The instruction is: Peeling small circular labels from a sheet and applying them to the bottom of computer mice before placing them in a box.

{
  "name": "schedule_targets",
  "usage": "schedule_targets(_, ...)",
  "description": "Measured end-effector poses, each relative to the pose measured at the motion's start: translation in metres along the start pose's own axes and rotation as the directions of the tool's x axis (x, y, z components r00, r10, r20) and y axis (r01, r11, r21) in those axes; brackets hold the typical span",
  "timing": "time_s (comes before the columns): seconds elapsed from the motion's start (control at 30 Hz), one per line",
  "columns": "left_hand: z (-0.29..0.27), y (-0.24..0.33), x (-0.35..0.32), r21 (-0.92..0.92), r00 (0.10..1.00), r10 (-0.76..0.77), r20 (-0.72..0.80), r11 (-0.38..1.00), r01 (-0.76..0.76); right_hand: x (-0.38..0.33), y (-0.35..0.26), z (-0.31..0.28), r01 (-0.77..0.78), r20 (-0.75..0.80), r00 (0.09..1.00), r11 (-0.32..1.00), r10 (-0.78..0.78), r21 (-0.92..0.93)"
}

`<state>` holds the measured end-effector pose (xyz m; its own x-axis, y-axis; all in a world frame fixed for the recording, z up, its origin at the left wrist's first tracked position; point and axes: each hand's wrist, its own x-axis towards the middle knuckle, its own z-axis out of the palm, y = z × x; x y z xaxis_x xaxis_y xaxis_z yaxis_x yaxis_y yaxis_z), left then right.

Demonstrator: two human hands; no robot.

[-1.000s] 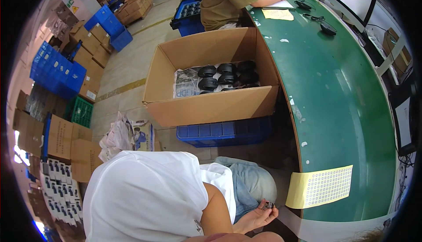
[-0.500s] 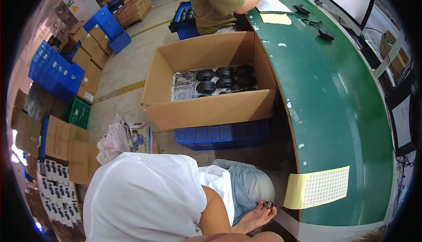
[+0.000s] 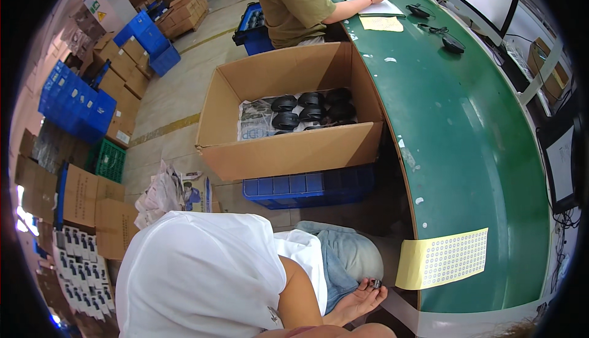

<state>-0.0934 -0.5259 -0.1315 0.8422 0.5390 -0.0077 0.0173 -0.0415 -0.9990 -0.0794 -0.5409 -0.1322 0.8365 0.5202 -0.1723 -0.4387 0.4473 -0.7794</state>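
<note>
- right hand (image 3: pixel 354 301) cupped palm-up by the knee, pinching a small dark part (image 3: pixel 372 284) so it won't drop
- sticker sheet (image 3: pixel 443 259) on the tabletop (image 3: pixel 478 154) at 3 o'clock, easy reach
- left hand: can't see it

The co-worker (image 3: pixel 300 3) and cardboard box (image 3: pixel 288 147) sit further left in view

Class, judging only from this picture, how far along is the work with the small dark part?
Done: black round parts lie in rows in the box. In hand: one hand holds a small dark part by the sticker sheet. Left: about half the box floor is unfilled.
</note>
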Motion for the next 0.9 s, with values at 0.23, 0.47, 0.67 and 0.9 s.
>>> schedule_targets(0.23, 0.002, -0.003, 0.001, 0.017, 1.000, 0.005, -0.003, 1.000, -0.005, 0.002, 0.008, -0.013, 0.017, 0.016, 1.000, 0.998, -0.018, 0.052)
schedule_targets(0.47, -0.017, -0.007, 0.000, -0.006, 0.997, 0.016, -0.072, 1.000, -0.016, 0.005, 0.012, -0.013, -0.011, -0.017, 1.000, 0.995, 0.013, 0.103)
schedule_targets(0.67, -0.025, 0.000, 0.005, 0.124, 0.995, 0.079, -0.059, 0.990, -0.071, 0.006, 0.000, -0.014, 0.009, -0.042, 0.999, 0.992, -0.004, 0.129)
schedule_targets(0.9, -0.001, -0.045, 0.018, 0.089, 0.968, 0.160, -0.193, 0.985, -0.146, 0.006, -0.001, -0.005, -0.031, -0.058, 0.997, 0.977, 0.045, 0.212)
